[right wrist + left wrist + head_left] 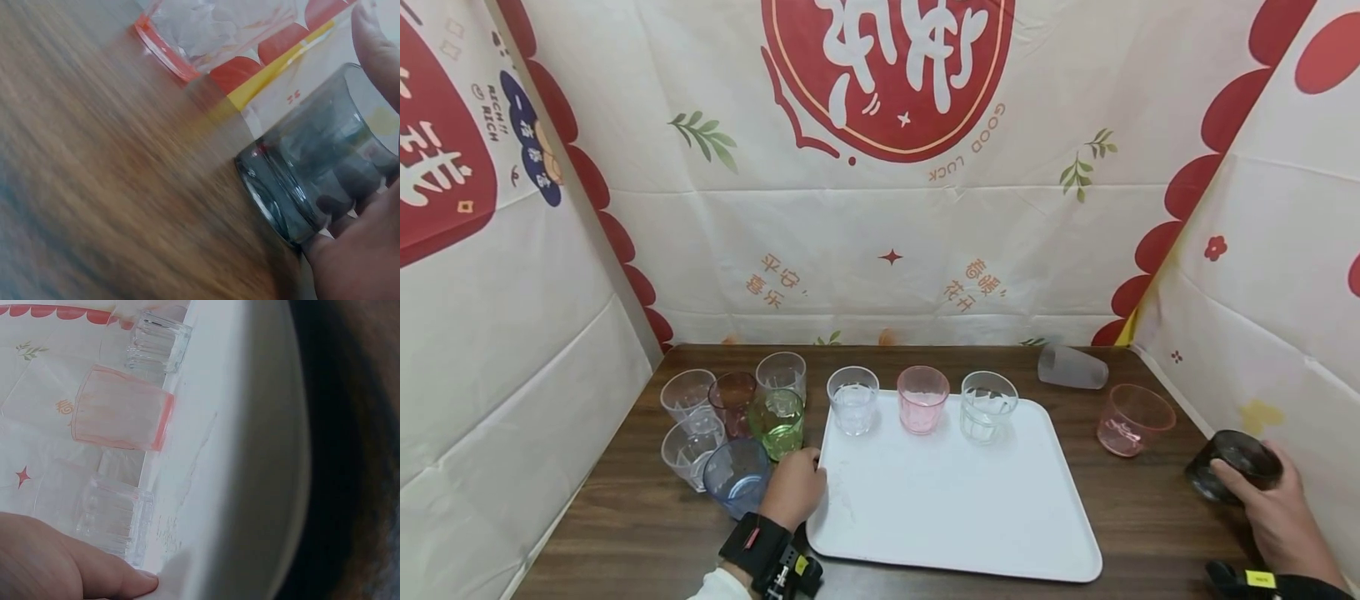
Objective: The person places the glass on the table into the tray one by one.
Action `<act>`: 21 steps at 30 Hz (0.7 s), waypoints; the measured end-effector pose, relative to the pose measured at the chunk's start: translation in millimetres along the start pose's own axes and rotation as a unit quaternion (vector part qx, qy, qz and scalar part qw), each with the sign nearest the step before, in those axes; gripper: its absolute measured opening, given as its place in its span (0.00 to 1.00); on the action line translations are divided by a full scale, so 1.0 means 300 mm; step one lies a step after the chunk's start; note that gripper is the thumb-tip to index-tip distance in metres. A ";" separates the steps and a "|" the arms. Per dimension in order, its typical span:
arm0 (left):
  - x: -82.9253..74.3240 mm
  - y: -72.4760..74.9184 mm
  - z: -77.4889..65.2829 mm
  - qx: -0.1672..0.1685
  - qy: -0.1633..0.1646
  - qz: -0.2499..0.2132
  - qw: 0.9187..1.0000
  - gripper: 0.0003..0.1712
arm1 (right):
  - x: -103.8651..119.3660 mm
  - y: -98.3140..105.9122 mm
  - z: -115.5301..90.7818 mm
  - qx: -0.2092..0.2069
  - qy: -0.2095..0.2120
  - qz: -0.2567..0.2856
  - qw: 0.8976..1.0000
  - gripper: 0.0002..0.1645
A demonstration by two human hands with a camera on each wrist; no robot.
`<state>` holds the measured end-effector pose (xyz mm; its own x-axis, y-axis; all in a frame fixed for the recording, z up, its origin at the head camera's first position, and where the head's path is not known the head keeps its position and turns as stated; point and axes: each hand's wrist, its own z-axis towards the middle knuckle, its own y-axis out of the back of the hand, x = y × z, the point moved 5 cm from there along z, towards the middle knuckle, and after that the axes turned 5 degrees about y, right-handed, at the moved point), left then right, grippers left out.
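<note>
At the right of the head view, my right hand (1288,500) grips a dark grey glass (1234,467) with thumb and fingers around its side. In the right wrist view this glass (300,169) is see-through, with fingers showing behind it and its base close over the wood. My left hand (795,487) holds the left edge of a white tray (955,508), a fingertip (140,581) on its surface. Along the tray's far side stand a clear glass (853,404), a pink glass (922,404) and a ribbed clear glass (987,408).
Left of the tray cluster several glasses, among them a blue glass (737,479), a green glass (777,421) and a reddish-brown glass (732,400). To the right, a pink tumbler (1131,421) stands behind a frosted glass lying on its side (1072,367). Printed cloth walls surround the wooden table (617,508).
</note>
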<state>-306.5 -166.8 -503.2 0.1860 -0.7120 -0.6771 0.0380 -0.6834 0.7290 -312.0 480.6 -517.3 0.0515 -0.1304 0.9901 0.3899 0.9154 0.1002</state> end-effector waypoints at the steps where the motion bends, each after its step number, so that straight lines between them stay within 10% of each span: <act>1: 0.000 0.000 0.000 0.000 0.001 0.000 1.000 0.12 | 0.000 -0.001 0.002 -0.016 -0.017 -0.018 1.000 0.61; 8: -0.006 0.006 0.002 0.001 0.003 0.006 1.000 0.13 | -0.003 -0.010 0.023 -0.109 -0.090 -0.049 0.989 0.65; 21: -0.011 0.009 -0.004 -0.002 0.001 0.015 1.000 0.11 | 0.005 -0.027 0.017 -0.132 -0.115 -0.080 0.981 0.65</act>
<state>-305.8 -166.1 -498.9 0.1894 -0.7319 -0.6546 0.0368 -0.6609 0.7496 -319.7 475.0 -516.1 -0.2265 -0.1477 0.9627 0.6029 0.7551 0.2577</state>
